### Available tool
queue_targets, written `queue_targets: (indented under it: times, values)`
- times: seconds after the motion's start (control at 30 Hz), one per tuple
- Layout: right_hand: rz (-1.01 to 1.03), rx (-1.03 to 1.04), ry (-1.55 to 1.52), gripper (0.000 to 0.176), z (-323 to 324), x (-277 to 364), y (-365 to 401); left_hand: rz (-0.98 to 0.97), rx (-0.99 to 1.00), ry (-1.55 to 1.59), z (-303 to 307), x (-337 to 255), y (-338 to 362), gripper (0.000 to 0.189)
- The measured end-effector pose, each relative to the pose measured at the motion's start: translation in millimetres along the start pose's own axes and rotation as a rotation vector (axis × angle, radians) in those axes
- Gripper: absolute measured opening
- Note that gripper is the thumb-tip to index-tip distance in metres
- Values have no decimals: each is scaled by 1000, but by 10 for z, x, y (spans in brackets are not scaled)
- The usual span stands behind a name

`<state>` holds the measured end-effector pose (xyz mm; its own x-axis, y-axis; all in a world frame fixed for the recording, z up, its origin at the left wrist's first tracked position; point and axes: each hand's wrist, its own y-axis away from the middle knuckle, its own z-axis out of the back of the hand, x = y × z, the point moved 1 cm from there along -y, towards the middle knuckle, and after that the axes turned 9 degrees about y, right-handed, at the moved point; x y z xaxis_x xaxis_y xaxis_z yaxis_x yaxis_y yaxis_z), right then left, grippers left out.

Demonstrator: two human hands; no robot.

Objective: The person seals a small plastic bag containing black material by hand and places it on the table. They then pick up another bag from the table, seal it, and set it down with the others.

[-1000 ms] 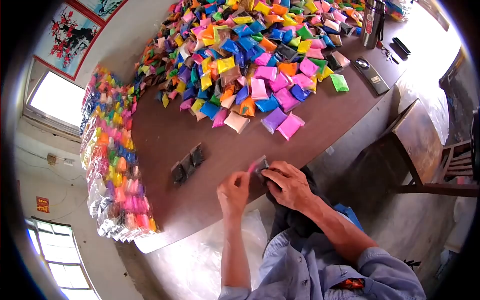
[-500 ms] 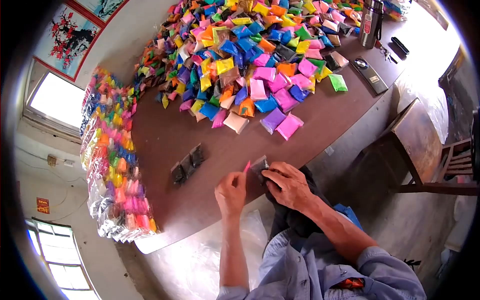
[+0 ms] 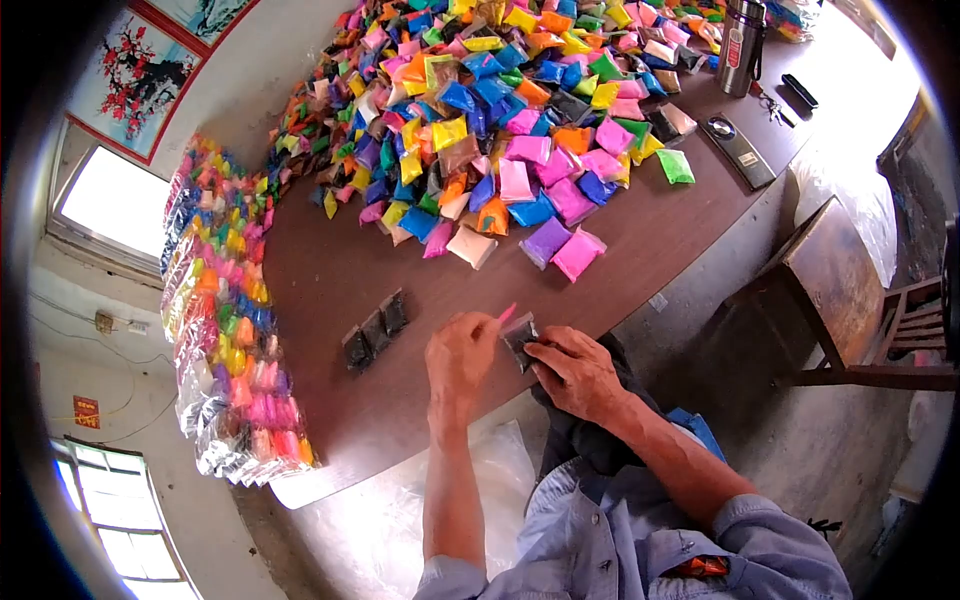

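Note:
Over the table's front edge, my right hand [image 3: 578, 375] pinches a small clear packet with black filling [image 3: 519, 340]. My left hand [image 3: 460, 355] is closed around a thin pink stick-like piece [image 3: 508, 312], whose tip pokes out beside the packet's upper corner. The rest of the pink piece is hidden in the fingers. Left of my hands, a short row of black packets [image 3: 375, 328] lies on the brown table [image 3: 320, 270]. Nearest beyond them are a pink packet [image 3: 580, 254] and a purple packet [image 3: 546, 241].
A big heap of colourful packets [image 3: 500, 110] covers the table's far part. Stacked bagged packets [image 3: 235, 330] line the left edge. At the right are a digital scale [image 3: 738, 152], a steel flask [image 3: 738, 50], keys [image 3: 772, 105] and a wooden chair [image 3: 830, 280].
My left hand has moved slightly up and turned, tilting the pink piece to the right over the packet's corner. The packet now shows more of its black filling. My right hand stays nearly in place.

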<state>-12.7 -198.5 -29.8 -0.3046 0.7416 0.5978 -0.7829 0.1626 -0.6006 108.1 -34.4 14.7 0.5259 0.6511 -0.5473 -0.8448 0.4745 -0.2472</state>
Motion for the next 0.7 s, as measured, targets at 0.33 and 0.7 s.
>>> queue_targets:
  times: [0.33,0.7]
  values:
    - [-238,-46,-184,30,-86,97,-140,520,-264,532,86,7,593,24]
    - [-387,67,167,26,180,193,-194,371,-184,377,-186,-276,499,18]
